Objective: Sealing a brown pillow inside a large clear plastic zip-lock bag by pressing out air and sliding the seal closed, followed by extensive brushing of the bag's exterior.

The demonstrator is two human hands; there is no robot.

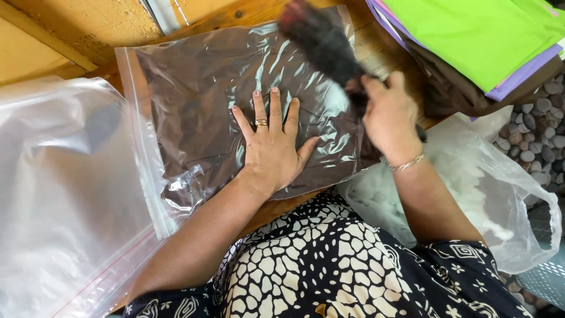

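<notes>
While the left hand (272,144) lies flat and open, fingers spread, on a clear bag (235,100) that holds dark brown cloth, the right hand (391,118) is closed around the handle of a brush (322,44) with dark bristles. The brush is blurred and angled up over the top right part of the bag, its bristles near the bag's far edge. The bag rests on a wooden table (376,50), straight ahead of the person. A ring sits on the left hand and a thin bracelet (407,164) on the right wrist. To the left, a stack of empty clear bags (65,194) overlaps the table edge. At the right, a thin plastic sack (500,182) holds white fluff. Folded green and purple sheets (482,35) lie at the top right.
</notes>
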